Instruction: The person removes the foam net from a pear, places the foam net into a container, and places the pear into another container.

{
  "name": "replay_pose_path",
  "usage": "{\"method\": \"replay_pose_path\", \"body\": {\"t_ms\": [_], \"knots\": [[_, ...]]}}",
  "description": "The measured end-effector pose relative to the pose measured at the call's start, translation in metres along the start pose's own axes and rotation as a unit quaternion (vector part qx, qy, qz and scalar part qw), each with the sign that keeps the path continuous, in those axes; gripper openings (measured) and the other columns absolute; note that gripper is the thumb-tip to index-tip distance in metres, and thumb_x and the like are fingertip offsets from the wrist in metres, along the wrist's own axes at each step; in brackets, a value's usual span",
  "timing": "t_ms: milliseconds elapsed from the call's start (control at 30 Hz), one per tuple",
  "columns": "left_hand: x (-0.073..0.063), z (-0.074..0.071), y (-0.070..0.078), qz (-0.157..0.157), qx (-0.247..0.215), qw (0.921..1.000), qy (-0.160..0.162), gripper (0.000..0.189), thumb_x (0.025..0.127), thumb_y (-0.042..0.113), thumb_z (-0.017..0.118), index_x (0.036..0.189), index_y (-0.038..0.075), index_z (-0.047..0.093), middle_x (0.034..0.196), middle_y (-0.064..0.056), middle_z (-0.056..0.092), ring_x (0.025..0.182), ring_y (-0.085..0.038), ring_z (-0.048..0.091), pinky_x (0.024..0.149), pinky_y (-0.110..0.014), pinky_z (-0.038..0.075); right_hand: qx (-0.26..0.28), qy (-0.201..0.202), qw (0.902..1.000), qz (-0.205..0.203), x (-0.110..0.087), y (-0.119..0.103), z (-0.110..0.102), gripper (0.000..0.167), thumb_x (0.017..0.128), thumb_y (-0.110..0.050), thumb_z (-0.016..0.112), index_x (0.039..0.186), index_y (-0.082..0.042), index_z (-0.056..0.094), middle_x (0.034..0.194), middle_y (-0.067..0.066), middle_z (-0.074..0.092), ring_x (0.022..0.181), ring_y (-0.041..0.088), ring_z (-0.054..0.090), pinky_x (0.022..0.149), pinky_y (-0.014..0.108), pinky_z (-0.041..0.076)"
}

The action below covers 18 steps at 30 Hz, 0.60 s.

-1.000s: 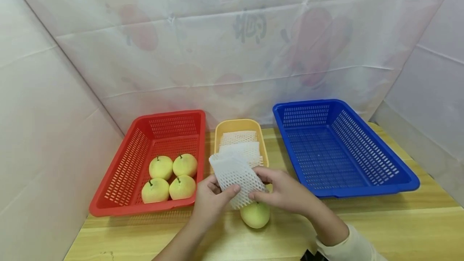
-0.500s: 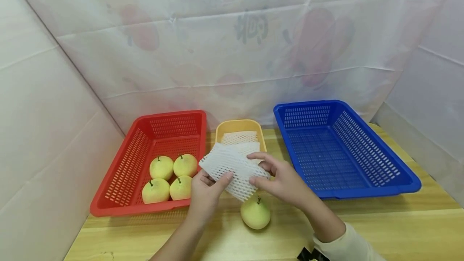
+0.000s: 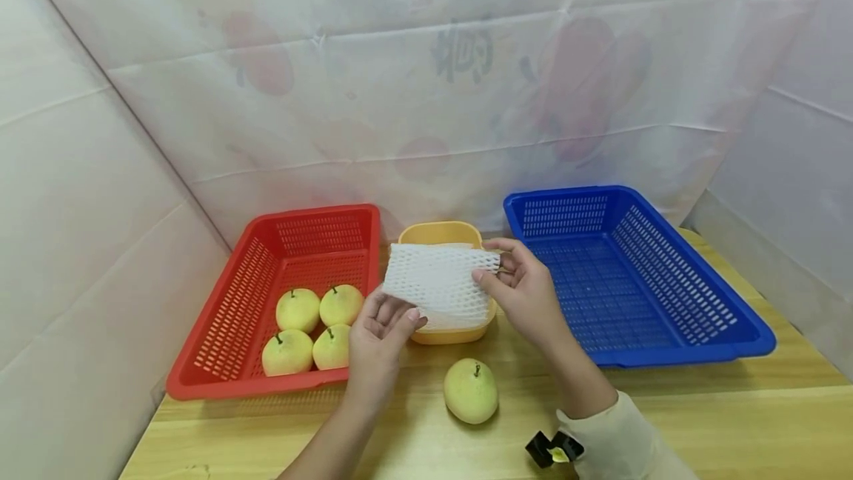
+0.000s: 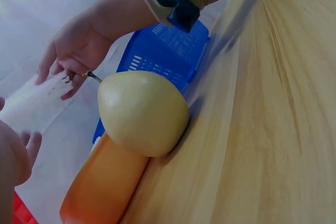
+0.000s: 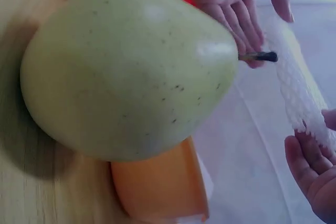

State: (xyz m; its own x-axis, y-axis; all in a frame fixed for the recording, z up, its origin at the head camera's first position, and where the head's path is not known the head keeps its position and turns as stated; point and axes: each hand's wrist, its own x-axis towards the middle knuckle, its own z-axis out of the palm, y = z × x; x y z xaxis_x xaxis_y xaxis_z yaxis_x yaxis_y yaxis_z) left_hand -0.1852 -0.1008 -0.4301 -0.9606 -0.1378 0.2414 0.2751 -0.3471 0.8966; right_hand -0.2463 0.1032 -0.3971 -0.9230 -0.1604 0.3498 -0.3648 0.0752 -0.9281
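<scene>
A white foam fruit net (image 3: 436, 281) is stretched flat above the front of the yellow basket (image 3: 453, 335). My right hand (image 3: 526, 291) pinches its right end, thumb in front and fingers behind. At the net's lower left corner is my left hand (image 3: 378, 339), its fingers loosely bent and its thumb apart from them; the right wrist view shows these left fingers (image 5: 244, 19) fairly straight beside the net's end. A yellow-green pear (image 3: 470, 391) with a dark stem stands on the wooden table below the hands. It looms large in both wrist views.
At the left a red basket (image 3: 220, 390) holds several similar pears (image 3: 286, 352). A blue basket (image 3: 586, 272) with slotted walls stands at the right. White printed cloth (image 3: 426, 95) hangs behind the table. A black clip-like device (image 3: 554, 450) sits by my right cuff.
The net has risen away from the pear and turned from slanted to nearly level. Both hands have shifted; the right went up and right with it, while the left's thumb and fingers have loosened.
</scene>
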Motion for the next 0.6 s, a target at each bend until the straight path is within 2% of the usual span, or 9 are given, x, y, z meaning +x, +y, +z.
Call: {"method": "replay_pose_path", "body": {"t_ms": [67, 133, 233, 300, 367, 467, 533, 600], "knots": [[-0.001, 0.0, 0.001, 0.006, 0.02, 0.9998, 0.006, 0.063, 0.092, -0.002, 0.062, 0.148, 0.002, 0.033, 0.145, -0.014, 0.048, 0.13, -0.022, 0.051, 0.1, -0.029, 0.051, -0.021, 0.014, 0.9997, 0.003, 0.003, 0.005, -0.001, 0.039, 0.091, -0.01, 0.07, 0.127, -0.01, 0.056, 0.097, 0.012, 0.068, 0.069, 0.011, 0.063, 0.059, 0.023, 0.054], [-0.002, 0.0, 0.001, 0.019, 0.048, 0.9986, 0.011, 0.071, 0.094, 0.0, 0.061, 0.153, 0.007, 0.024, 0.156, -0.009, 0.034, 0.142, -0.023, 0.036, 0.107, -0.027, 0.043, -0.052, 0.023, 0.9984, 0.005, 0.005, 0.01, -0.001, 0.037, 0.09, -0.011, 0.071, 0.126, -0.012, 0.058, 0.083, 0.008, 0.062, 0.057, 0.006, 0.05, 0.05, 0.02, 0.045], [-0.003, 0.0, 0.0, 0.041, 0.093, 0.9947, 0.01, 0.074, 0.094, 0.002, 0.061, 0.155, 0.01, 0.021, 0.161, -0.003, 0.025, 0.149, -0.02, 0.023, 0.115, -0.027, 0.031, -0.099, 0.029, 0.9947, 0.003, 0.007, 0.016, 0.001, 0.035, 0.089, -0.01, 0.071, 0.122, -0.012, 0.061, 0.073, 0.005, 0.05, 0.05, 0.005, 0.032, 0.043, 0.02, 0.031], [-0.004, 0.001, -0.001, 0.053, 0.121, 0.9912, 0.0, 0.073, 0.094, 0.002, 0.061, 0.155, 0.009, 0.021, 0.161, -0.003, 0.024, 0.15, -0.019, 0.02, 0.118, -0.032, 0.025, -0.123, 0.032, 0.9919, 0.002, 0.007, 0.018, 0.003, 0.034, 0.088, -0.009, 0.072, 0.121, -0.012, 0.062, 0.072, 0.005, 0.046, 0.049, 0.005, 0.03, 0.042, 0.02, 0.028], [-0.006, 0.002, -0.003, 0.052, 0.165, 0.9849, -0.015, 0.074, 0.094, 0.003, 0.061, 0.156, 0.011, 0.021, 0.161, -0.001, 0.025, 0.15, -0.017, 0.02, 0.121, -0.035, 0.02, -0.139, 0.03, 0.9899, 0.002, 0.007, 0.019, 0.006, 0.034, 0.088, -0.009, 0.072, 0.121, -0.011, 0.063, 0.076, 0.006, 0.05, 0.049, 0.005, 0.034, 0.042, 0.02, 0.029], [-0.008, 0.004, -0.009, 0.046, 0.256, 0.9647, -0.042, 0.077, 0.094, 0.007, 0.064, 0.157, 0.014, 0.019, 0.161, 0.001, 0.028, 0.149, -0.016, 0.022, 0.122, -0.041, 0.018, -0.163, 0.021, 0.9863, 0.001, 0.007, 0.022, 0.01, 0.034, 0.088, -0.01, 0.072, 0.122, -0.01, 0.064, 0.081, 0.008, 0.053, 0.051, 0.008, 0.041, 0.043, 0.02, 0.035], [-0.008, 0.004, -0.013, 0.046, 0.326, 0.9421, -0.062, 0.08, 0.093, 0.012, 0.066, 0.157, 0.015, 0.019, 0.161, 0.001, 0.028, 0.148, -0.016, 0.023, 0.121, -0.045, 0.021, -0.189, 0.017, 0.9819, -0.003, 0.007, 0.026, 0.012, 0.034, 0.089, -0.01, 0.072, 0.122, -0.01, 0.064, 0.082, 0.007, 0.054, 0.055, 0.011, 0.048, 0.046, 0.022, 0.041], [-0.008, 0.005, -0.018, 0.055, 0.396, 0.9128, -0.083, 0.082, 0.092, 0.019, 0.068, 0.157, 0.014, 0.019, 0.162, -0.002, 0.026, 0.149, -0.02, 0.022, 0.12, -0.049, 0.021, -0.211, 0.016, 0.9772, -0.009, 0.008, 0.029, 0.013, 0.033, 0.089, -0.011, 0.072, 0.122, -0.011, 0.065, 0.082, 0.006, 0.056, 0.058, 0.012, 0.052, 0.049, 0.023, 0.045]]}}
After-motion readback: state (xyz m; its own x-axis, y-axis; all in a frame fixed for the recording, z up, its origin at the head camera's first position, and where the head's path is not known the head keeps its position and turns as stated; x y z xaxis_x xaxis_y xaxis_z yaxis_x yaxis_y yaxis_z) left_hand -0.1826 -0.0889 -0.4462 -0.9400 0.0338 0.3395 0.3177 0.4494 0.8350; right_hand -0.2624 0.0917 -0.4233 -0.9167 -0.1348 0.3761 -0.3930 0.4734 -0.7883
